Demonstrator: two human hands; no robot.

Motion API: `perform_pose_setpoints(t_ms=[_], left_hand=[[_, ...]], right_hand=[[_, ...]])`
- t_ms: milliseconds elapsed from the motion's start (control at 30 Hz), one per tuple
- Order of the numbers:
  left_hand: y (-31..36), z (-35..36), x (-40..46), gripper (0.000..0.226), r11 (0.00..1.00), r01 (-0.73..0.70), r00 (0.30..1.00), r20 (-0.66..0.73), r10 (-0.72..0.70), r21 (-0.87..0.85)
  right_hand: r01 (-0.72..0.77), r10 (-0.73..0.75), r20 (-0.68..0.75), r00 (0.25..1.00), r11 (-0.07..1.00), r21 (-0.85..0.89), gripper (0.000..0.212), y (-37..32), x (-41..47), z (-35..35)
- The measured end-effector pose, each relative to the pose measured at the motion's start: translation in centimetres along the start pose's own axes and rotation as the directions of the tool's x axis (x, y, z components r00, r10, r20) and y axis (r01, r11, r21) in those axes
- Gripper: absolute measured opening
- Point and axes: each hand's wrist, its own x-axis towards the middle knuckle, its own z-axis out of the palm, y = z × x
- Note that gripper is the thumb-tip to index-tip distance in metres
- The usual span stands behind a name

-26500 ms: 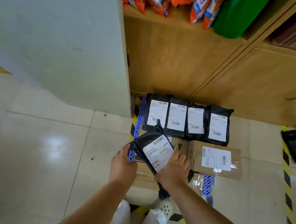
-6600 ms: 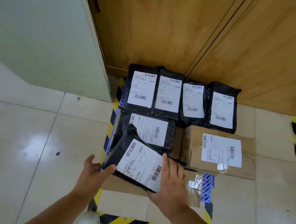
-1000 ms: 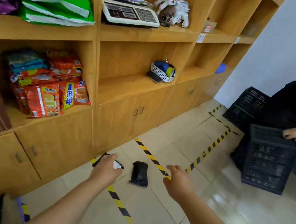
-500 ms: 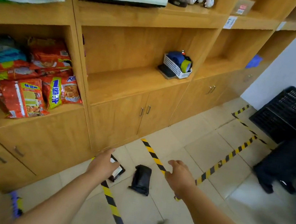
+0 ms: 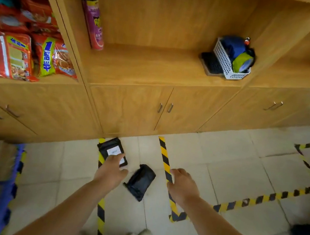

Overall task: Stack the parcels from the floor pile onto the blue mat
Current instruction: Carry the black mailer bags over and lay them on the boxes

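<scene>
Parcels lie on the tiled floor by the wooden cabinet's (image 5: 131, 112) foot: a black labelled parcel (image 5: 113, 151) against its base, across a yellow-black tape line (image 5: 101, 212), and a crumpled black unlabelled parcel (image 5: 139, 181) just beside. The left hand (image 5: 110, 171) reaches over the labelled one, fingers loosely together; contact cannot be told. The right hand (image 5: 182, 187) hovers, fingers relaxed. A blue mat (image 5: 1, 201) shows at the left edge.

Left hand (image 5: 111, 169), right hand (image 5: 183, 187) outstretched (fingers relaxed).
</scene>
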Motion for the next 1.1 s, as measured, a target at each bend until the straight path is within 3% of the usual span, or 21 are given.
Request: perform_pose_setpoints(t_ms=[267, 700, 900, 1100], left_hand=[[-3.3, 6.8, 10.5, 0.058, 0.988, 0.124, 0.991, 0.032, -0.127, 0.097], [-19.2, 25.9, 29.6, 0.055, 0.974, 0.198, 0.954, 0.205, -0.217, 0.109], [-25.7, 33.5, 36.7, 0.057, 0.976, 0.17, 0.947, 0.253, -0.199, 0.133], [-30.0, 38.8, 42.1, 0.064, 0.973, 0.11, 0.948, 0.274, -0.164, 0.203]], right_hand=[[0.032, -0.029, 0.161, 0.987, 0.999, -0.014, 0.043, 2.8, 11.1, 7.3], [-0.019, -0.001, 0.301, 0.953, 0.998, 0.064, 0.048, 7.0, 29.9, 33.2], [-0.094, 0.041, 0.272, 0.961, 0.978, 0.185, 0.043, 8.8, 36.9, 43.5], [-0.053, 0.033, 0.162, 0.986, 0.991, 0.121, 0.047, 10.7, 41.6, 50.2]])
